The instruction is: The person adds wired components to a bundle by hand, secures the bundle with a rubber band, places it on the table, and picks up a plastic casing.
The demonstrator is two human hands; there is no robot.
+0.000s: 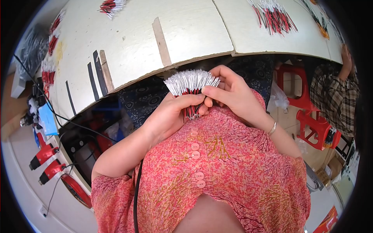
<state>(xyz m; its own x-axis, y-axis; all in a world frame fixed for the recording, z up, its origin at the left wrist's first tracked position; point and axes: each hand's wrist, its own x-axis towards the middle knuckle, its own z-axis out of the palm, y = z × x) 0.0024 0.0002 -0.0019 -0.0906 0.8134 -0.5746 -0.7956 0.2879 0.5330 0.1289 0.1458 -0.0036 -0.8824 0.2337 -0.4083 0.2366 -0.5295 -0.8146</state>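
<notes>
A thick bundle of short red and black wires with white ends (190,82) is fanned out in front of my chest, near the table's front edge. My left hand (171,110) is wrapped round the lower part of the bundle, its thumb lying across the wires. At the bundle's right side is my right hand (233,91), thumb and index finger pinched together at the white end of a wire. Its other fingers are curled beside the bundle.
The white table (190,35) bears wire bundles (276,19) at the back right, another bundle (112,7) at the back, and tape strips. Red heat guns (43,155) hang at the left. Red stools (316,128) and a co-worker's hand (345,62) are at the right.
</notes>
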